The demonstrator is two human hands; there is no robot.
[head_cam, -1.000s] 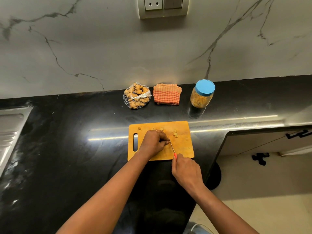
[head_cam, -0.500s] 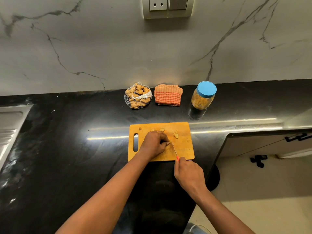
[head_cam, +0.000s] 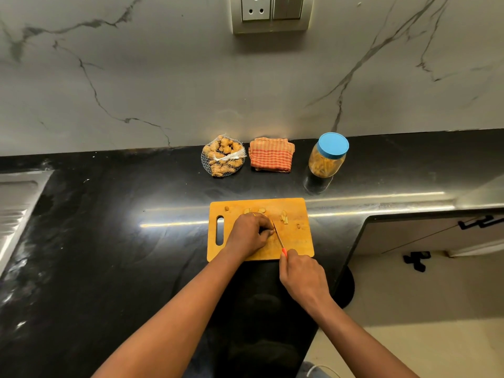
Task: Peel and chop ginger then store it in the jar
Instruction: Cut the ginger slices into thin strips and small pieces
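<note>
Black stone table (head_cam: 109, 227) carries a cutting board (head_cam: 297, 241), where the left hand (head_cam: 252, 231) curls knuckles-up over a ginger piece mostly hidden under its fingers, probably pinning it against rolling. The right hand (head_cam: 302, 276), at the board's near edge, grips a red-handled knife (head_cam: 278, 236) angled toward those fingertips. Cut bits (head_cam: 283, 216) lie on the board; beyond its far edge stands the closed jar (head_cam: 327, 159).
</note>
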